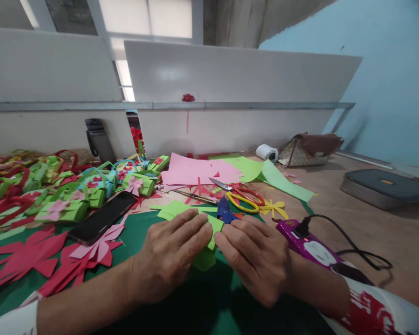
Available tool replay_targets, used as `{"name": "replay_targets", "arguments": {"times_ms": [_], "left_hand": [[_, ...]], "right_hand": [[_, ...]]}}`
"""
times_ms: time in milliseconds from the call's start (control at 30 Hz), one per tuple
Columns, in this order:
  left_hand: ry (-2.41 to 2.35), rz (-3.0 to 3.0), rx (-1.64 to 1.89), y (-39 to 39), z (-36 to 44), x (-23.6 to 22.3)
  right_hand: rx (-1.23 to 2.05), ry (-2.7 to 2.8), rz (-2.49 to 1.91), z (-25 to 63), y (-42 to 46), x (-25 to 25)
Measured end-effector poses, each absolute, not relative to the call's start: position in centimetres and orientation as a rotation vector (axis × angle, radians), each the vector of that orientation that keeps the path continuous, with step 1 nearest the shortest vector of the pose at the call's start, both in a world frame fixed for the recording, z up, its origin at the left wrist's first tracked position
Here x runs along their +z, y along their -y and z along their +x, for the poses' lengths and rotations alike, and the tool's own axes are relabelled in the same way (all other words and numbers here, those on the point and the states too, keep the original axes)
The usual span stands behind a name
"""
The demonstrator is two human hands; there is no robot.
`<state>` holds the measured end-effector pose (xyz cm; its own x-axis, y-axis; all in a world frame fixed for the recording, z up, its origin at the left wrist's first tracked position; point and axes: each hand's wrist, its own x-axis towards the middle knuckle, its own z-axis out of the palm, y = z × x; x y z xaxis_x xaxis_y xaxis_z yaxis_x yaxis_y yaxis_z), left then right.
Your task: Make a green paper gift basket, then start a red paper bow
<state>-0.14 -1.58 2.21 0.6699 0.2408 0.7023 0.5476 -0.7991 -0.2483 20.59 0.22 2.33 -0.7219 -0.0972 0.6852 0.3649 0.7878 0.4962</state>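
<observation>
Both hands meet over a folded piece of light green paper (205, 260) above the dark green mat (139, 232). My left hand (174, 251) is closed on its left side, fingertips pressed onto the paper. At the right edge, my right hand (254, 256) has its fingers curled together and pinches the paper; its thumb tip is partly hidden. Just beyond the fingers lies a blue glue gun (225, 210). Scissors with yellow and red handles (246, 201) rest behind it, beside a thin pointed tool (192, 196).
Small green paper baskets (63, 209), a black phone (103, 217) and red paper flowers (28, 253) crowd the left. Pink paper sheets (199, 171) lie at the back. To the right are a purple power strip (310, 244) with a black cord, a handbag (309, 150) and a grey case (384, 186).
</observation>
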Motion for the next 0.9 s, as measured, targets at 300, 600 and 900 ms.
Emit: {"name": "replay_targets", "arguments": {"times_ms": [300,600,900], "left_hand": [[0.588,-2.486,-0.983,1.4,0.1,2.4],[0.651,-2.533,-1.054,1.1,0.1,2.3],[1.006,-2.640,-1.250,0.6,-0.1,2.4]], "right_hand": [[-0.803,2.293,-0.223,20.6,-0.2,2.8],[-0.765,2.314,-0.275,20.5,-0.3,2.8],[-0.328,2.328,-0.505,19.9,-1.2,1.9]]}}
